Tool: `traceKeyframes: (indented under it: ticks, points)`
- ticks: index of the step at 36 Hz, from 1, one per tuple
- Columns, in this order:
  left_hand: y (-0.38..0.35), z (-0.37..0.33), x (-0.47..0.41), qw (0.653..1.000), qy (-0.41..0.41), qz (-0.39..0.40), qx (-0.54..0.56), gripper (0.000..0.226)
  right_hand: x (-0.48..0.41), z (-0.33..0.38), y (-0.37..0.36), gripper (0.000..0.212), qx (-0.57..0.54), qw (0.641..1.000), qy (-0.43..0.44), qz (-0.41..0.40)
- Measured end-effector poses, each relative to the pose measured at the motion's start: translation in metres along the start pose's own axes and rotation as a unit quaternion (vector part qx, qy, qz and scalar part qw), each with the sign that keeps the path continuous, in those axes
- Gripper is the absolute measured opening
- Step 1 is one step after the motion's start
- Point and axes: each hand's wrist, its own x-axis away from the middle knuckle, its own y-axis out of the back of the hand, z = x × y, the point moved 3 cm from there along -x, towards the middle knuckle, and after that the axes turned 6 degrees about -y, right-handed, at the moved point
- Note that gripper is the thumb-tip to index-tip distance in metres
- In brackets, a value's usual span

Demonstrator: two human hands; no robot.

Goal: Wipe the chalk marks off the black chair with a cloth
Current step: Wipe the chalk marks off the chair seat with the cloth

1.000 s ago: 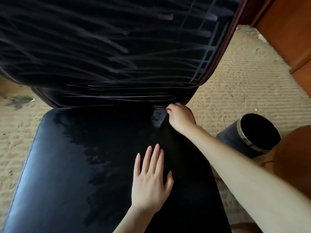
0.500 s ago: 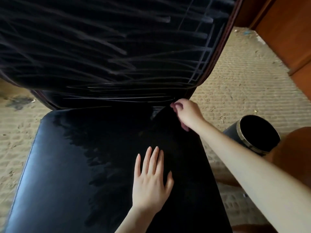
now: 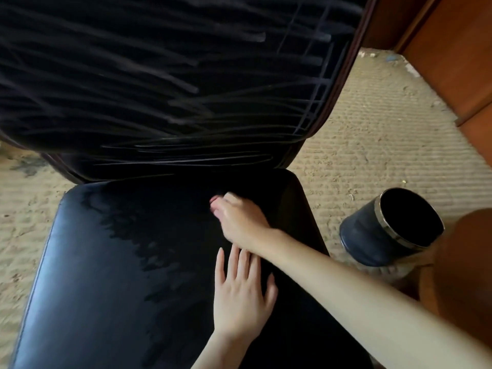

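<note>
So I've got the black leather-look chair point(image 3: 111, 275) right under me, seat filling most of what I can see. My left hand point(image 3: 241, 296) lies flat on the seat near the front right part, fingers straight and close together, palm down, holding nothing. My right arm reaches across above it, and my right hand point(image 3: 239, 219) is on the seat a bit further back, toward the backrest, with the fingers curled in and the tips bunched at the front. Honestly can't tell if the cloth is in there: everything under that hand is black on black and a bit blurred, so no cloth I can actually make out.

The backrest is covered in pale chalk marks point(image 3: 186, 83), long streaky lines running mostly sideways, with a few crossing them near the right edge. The seat itself looks dark and glossy, with a patchy duller area across the middle.

Container-wise: there's a dark round bin with a silvery metal rim point(image 3: 383, 235) on the beige ribbed carpet point(image 3: 386, 145) just right of the chair. It's tilted so its mouth faces me, and the inside is just black shadow, so I can't see whether there's anything in it. Reddish-brown wooden furniture point(image 3: 452, 54) sits in the top right corner, well apart from the chair.
</note>
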Motion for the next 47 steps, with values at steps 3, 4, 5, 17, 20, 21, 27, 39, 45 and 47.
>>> traceKeyframes:
  ticks: [3,4,5,17,20,21,27,39,45,47]
  points:
    - [0.001,0.000,0.000,1.000,0.002,0.007,0.011,0.053,0.022,0.008,-0.007,0.026,-0.064,0.994,0.074,0.055]
    - [0.001,0.000,0.000,1.000,0.008,0.016,0.008,0.054,0.021,0.004,-0.002,0.026,-0.093,0.992,0.072,0.053]
    - [0.001,0.001,-0.001,1.000,0.015,0.023,0.003,0.056,0.018,-0.001,0.006,0.025,-0.119,0.990,0.058,0.041]
    - [0.076,0.089,-0.003,0.978,0.042,-0.129,0.160,0.047,-0.018,-0.096,0.056,0.032,-0.166,0.926,-0.327,-0.088]
    - [0.099,0.174,0.031,0.972,0.193,-0.135,0.026,0.057,-0.028,-0.067,0.041,0.034,-0.157,0.905,-0.384,-0.093]
    - [0.101,0.201,0.047,0.952,0.284,-0.115,0.007,0.060,-0.031,-0.054,0.036,0.035,-0.147,0.904,-0.391,-0.089]
    - [0.097,0.250,0.101,0.824,0.528,-0.023,0.206,0.053,-0.052,0.004,0.020,0.036,-0.109,0.907,-0.397,-0.088]
    - [0.088,0.248,0.112,0.843,0.495,-0.059,0.203,0.048,-0.092,0.113,-0.015,0.037,-0.036,0.957,-0.288,0.013]
    - [0.090,0.246,0.111,0.846,0.495,-0.055,0.190,0.052,-0.099,0.164,-0.035,0.035,-0.011,0.976,-0.214,0.035]
    - [0.088,0.247,0.111,0.845,0.497,-0.055,0.187,0.052,-0.099,0.186,-0.043,0.034,-0.014,0.983,-0.177,0.036]
